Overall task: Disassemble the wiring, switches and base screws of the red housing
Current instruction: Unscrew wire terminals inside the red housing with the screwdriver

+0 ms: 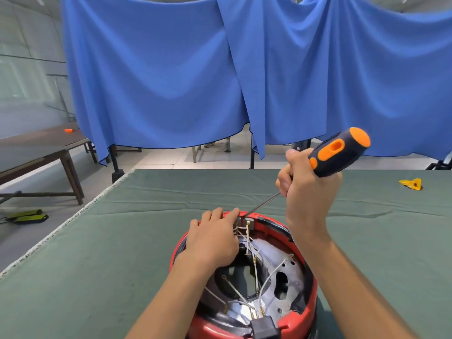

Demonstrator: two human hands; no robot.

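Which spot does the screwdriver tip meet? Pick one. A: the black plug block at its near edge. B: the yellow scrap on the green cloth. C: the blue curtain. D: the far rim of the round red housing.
D: the right hand angles the orange-and-black-handled screwdriver so its tip lands at the far rim of the round red housing, beside the left hand.

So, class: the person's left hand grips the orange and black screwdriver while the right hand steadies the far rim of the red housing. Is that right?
Not quite: the hands are swapped. The head view shows the right hand gripping the orange and black screwdriver, its tip at the far rim, while the left hand steadies the far rim of the red housing.
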